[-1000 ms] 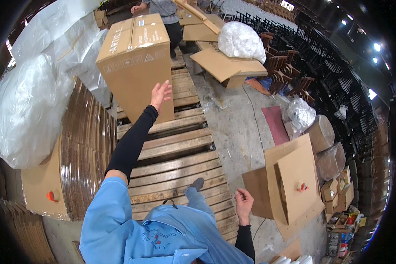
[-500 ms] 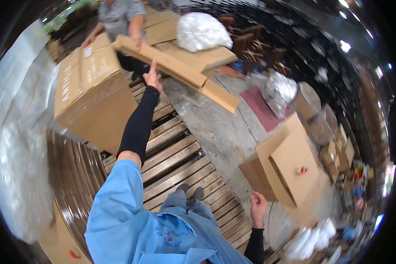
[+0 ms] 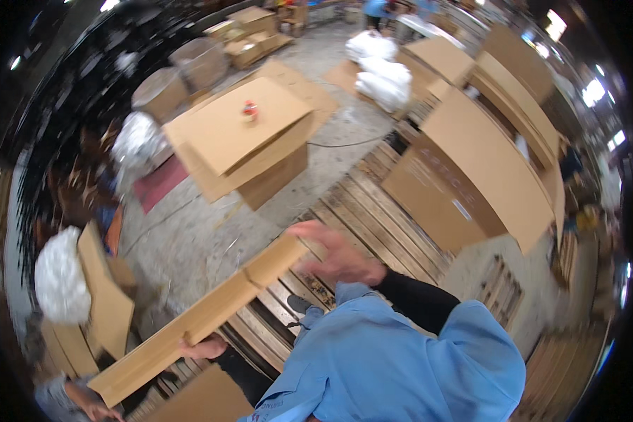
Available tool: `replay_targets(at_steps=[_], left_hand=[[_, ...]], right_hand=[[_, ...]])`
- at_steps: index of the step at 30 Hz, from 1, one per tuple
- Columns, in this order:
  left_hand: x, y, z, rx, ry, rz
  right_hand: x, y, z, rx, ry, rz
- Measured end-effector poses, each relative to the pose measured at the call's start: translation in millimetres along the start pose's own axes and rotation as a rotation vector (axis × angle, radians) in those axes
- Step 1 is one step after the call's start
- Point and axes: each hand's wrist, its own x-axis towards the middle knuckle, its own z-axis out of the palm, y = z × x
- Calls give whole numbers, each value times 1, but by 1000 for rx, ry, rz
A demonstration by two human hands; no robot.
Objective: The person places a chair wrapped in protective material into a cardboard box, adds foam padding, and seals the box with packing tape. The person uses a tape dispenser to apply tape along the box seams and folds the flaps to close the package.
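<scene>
A long folded cardboard channel (image 3: 197,320) slants across in front of me, its hollow side facing up. Gripping its lower edge, my left hand (image 3: 204,348) has its fingers curled over the cardboard. My right hand (image 3: 341,254) is at the channel's upper right end, its fingers spread around that end and blurred by motion; whether they press on it cannot be made out. At the far lower left end, another person's hand (image 3: 95,408) is close under the channel.
Wooden slats (image 3: 359,211) lie under my feet. Ahead stands a carton with flat cardboard and a tape roll (image 3: 250,110) on top. A large open carton (image 3: 443,190) is at right. Wrapped white bundles (image 3: 63,274) sit at left, and a cable (image 3: 352,144) crosses the floor.
My view has swung to the right. The cardboard channel, earlier by the other person with my left hand reaching toward it, is now in my left hand. My right hand has come to its end.
</scene>
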Motion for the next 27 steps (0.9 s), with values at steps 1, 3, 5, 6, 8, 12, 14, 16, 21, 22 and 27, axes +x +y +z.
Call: replay_targets(at_steps=[1, 3, 5, 6, 8, 12, 14, 16, 21, 22, 27], left_hand=[[-23, -18, 10, 22, -222, -47], [-79, -36, 42, -32, -509, -193], [-121, -60, 65, -74, -726, -455], [-149, -59, 79, -54, -840, -492], [-216, -55, 125, -21, -1045, -564], [-349, -55, 199, -93, -1370, -560], [-417, -59, 234, -147, -1579, -458], [-484, -61, 266, -72, -1737, -338], [-635, -46, 356, -171, -2153, -611], [-665, -43, 370, -148, -2208, -655], [-800, -60, 426, 84, -2306, -555]], right_hand=[[-7, -6, 1, -85, -15, -49], [-20, -17, 3, -242, -46, -101], [-36, -25, -1, -376, -63, -95], [-50, -24, -5, -298, 0, -38], [-68, -13, -34, -140, 132, 74], [-107, 12, -148, -111, 394, 179], [-131, 26, -210, -13, 471, 157], [-155, 36, -262, 10, 556, 184], [-179, 77, -364, 308, 863, -145], [-183, 81, -385, 337, 903, -142], [-194, 108, -491, 428, 1144, -75]])
